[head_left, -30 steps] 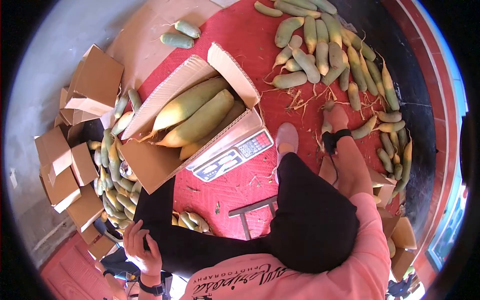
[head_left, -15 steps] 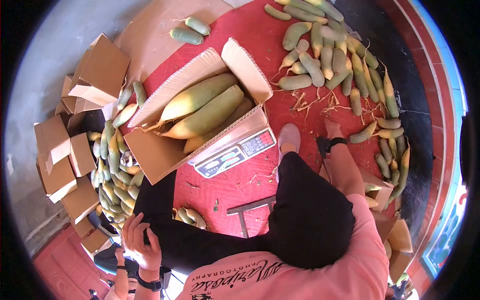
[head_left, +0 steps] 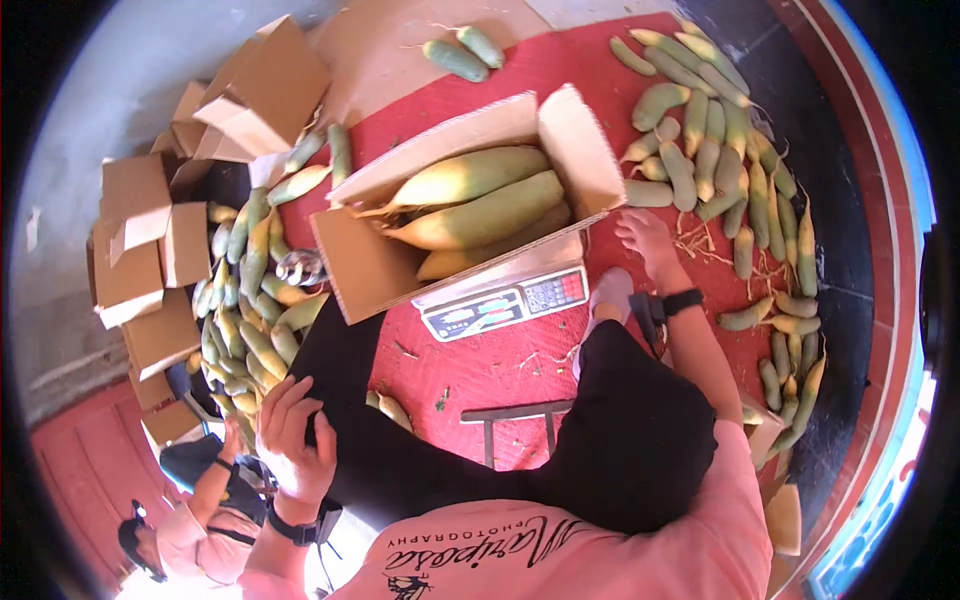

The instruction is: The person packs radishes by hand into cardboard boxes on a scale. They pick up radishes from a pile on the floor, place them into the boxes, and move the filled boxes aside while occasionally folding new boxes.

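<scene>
An open cardboard box (head_left: 372,278) sits on a digital scale (head_left: 505,305) in front of me. Inside it lie several large green radishes (head_left: 480,215) with yellowish tapered ends. My right hand (head_left: 648,240) reaches forward beside the box's right end, fingers apart and holding nothing. It is near the edge of the radish pile (head_left: 710,150) on the right. My left hand (head_left: 297,435) hovers by my left knee, its fingers loosely spread with nothing in them. The scale's keypad faces me; its display reading is too small to make out.
Another radish pile (head_left: 245,330) lies at left, beside stacked open cardboard boxes (head_left: 135,235). Two radishes (head_left: 465,55) rest at the back. A dark metal T-shaped frame (head_left: 515,412) is on the red mat (head_left: 440,375) between my legs. Another person (head_left: 205,520) is at lower left.
The view has shifted, so the box and scale appear farther right. My right hand has extended forward, its fingers now visible. A blurred shape over the right pile is gone. More of the other person shows.
</scene>
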Motion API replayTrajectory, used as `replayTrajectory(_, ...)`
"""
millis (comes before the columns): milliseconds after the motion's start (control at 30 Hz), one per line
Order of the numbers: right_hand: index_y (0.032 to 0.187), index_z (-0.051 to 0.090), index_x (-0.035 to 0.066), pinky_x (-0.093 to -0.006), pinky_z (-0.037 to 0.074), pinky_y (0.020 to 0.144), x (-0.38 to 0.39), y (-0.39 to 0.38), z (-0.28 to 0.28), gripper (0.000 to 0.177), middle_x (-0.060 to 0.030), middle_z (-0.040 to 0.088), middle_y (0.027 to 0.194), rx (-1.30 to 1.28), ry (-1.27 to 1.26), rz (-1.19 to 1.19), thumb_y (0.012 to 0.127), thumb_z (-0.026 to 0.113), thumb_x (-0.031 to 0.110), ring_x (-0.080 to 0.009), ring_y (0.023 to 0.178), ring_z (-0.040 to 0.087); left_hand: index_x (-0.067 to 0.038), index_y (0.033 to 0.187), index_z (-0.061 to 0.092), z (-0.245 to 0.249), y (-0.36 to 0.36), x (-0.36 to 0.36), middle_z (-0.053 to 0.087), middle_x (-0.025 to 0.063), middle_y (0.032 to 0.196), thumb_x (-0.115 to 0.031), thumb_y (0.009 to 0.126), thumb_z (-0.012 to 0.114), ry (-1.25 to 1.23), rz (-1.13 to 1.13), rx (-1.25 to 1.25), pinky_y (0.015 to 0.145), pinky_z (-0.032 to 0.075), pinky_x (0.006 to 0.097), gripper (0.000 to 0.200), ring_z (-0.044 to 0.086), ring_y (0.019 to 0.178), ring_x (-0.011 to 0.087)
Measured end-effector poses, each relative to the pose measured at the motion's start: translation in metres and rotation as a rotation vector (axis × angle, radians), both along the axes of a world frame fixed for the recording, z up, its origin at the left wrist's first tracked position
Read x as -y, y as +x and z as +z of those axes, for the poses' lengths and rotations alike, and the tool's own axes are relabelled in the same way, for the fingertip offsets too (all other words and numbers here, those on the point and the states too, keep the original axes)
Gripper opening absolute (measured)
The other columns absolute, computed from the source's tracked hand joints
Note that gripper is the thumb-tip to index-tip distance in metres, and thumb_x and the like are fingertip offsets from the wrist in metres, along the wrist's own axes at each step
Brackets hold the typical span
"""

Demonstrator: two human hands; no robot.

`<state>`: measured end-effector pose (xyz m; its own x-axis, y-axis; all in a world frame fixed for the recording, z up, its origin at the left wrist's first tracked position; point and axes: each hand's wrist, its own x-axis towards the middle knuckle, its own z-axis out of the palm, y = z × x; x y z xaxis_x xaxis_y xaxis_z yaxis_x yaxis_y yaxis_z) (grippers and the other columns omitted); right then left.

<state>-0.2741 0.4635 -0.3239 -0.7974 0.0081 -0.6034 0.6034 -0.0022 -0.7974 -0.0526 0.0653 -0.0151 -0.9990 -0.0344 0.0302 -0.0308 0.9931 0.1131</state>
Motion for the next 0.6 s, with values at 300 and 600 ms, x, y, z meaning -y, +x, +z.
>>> replayTrajectory(300, 0.108, 0.059, 0.004, -0.0266, 0.048, 0.072, -0.013, 0.062, 0.129, 0.024, -0.0057, 0.065, 0.094, -0.046, -0.009, 0.079, 0.091, 0.053, 0.019, -0.0141, 0.082, 0.062, -0.004, 0.076, 0.060, -0.004, 0.025, 0.017, 0.065, 0.0101, 0.096, -0.004, 0.070, 0.061, 0.159, -0.009, -0.236, 0.083, 0.047, 0.0392, 0.006, 0.060, 0.097, 0.0302)
replayTrajectory(600, 0.111, 0.057, 0.004, -0.0253, 0.048, 0.074, 0.001, 0.143, 0.252, 0.025, -0.0049, 0.064, 0.098, -0.278, 0.030, 0.125, 0.092, 0.052, 0.020, -0.0140, 0.085, 0.061, -0.004, 0.076, 0.061, -0.016, 0.059, 0.036, 0.066, 0.0088, 0.093, -0.007, 0.071, 0.063, 0.221, -0.045, -0.519, 0.081, 0.047, 0.0375, 0.006, 0.061, 0.091, 0.0280)
